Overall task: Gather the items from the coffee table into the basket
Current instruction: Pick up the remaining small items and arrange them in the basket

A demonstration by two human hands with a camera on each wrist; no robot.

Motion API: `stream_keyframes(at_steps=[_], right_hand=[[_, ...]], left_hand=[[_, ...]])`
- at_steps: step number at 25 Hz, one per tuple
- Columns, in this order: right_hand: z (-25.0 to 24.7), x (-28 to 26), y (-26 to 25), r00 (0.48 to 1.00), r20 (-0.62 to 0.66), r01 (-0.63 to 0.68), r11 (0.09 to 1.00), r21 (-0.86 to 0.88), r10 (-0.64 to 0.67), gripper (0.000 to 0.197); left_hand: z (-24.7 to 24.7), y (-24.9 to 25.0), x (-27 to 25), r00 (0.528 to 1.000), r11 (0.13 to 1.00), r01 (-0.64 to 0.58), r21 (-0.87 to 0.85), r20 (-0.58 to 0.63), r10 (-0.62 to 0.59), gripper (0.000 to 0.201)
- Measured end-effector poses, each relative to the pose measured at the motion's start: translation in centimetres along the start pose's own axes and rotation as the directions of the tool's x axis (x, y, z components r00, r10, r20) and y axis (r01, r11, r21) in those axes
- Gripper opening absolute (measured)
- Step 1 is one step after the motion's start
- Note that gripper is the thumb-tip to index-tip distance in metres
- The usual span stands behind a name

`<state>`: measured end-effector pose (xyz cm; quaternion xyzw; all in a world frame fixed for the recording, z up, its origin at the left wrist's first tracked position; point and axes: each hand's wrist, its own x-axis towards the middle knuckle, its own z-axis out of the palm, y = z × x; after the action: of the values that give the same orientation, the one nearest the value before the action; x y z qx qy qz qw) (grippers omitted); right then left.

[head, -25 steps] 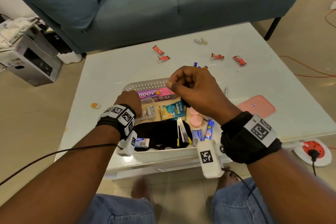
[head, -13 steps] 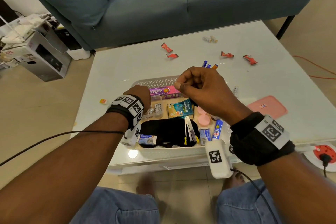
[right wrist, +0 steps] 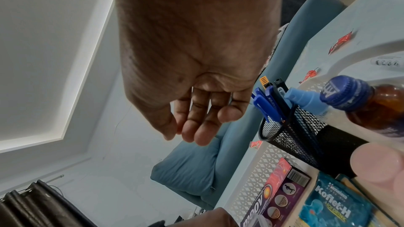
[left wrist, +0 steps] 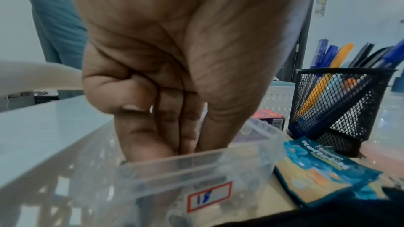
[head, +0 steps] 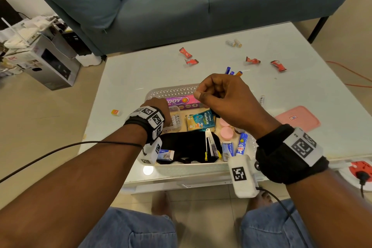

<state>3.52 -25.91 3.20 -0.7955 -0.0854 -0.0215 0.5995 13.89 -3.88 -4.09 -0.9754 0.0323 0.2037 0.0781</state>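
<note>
Red candy wrappers still lie loose on the glass surface, beyond the basket; they look light, crinkly and slippery, best pinched at a twisted end. The left hand reaches straight fingers into a clear box in the basket, while the right hand hovers over it, loosely curled and holding nothing.

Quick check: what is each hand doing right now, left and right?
Left hand: fingers reach into the clear plastic box; any grip is hidden.
Right hand: fingers loosely curled, holding nothing.
</note>
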Motion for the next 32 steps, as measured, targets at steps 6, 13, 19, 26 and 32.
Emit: stream_keyframes(at_steps=[6,13,19,26,32], right_hand=[[-0.1,0.0,0.1,1.0,0.006,0.008,1.0,0.004,-0.008,0.003],[0.2,-0.1,0.3,1.0,0.008,0.001,1.0,-0.009,0.0,0.005],[1.1,0.1,0.8,0.999,0.032,-0.02,1.0,-0.017,0.021,0.004],[1.6,0.2,1.0,0.999,0.046,-0.006,0.999,-0.047,0.008,0.003],[1.9,0.1,1.5,0.998,0.06,-0.01,0.998,-0.069,0.014,0.004]], left_hand=[[0.3,-0.8,0.7,0.984,0.957,0.177,-0.228,0.051,-0.17,0.027],[-1.8,-1.4,-1.6,0.996,0.893,0.094,-0.441,0.048,-0.082,0.023],[-2.4,-2.4,-3.6,0.999,0.96,-0.048,-0.277,0.006,0.052,0.083],[-2.0,-2.1,-2.9,0.984,0.985,-0.17,-0.028,0.049,0.171,0.102],[-2.3,-3.8,-5.2,0.984,0.927,-0.178,-0.329,-0.087,0.158,0.092]])
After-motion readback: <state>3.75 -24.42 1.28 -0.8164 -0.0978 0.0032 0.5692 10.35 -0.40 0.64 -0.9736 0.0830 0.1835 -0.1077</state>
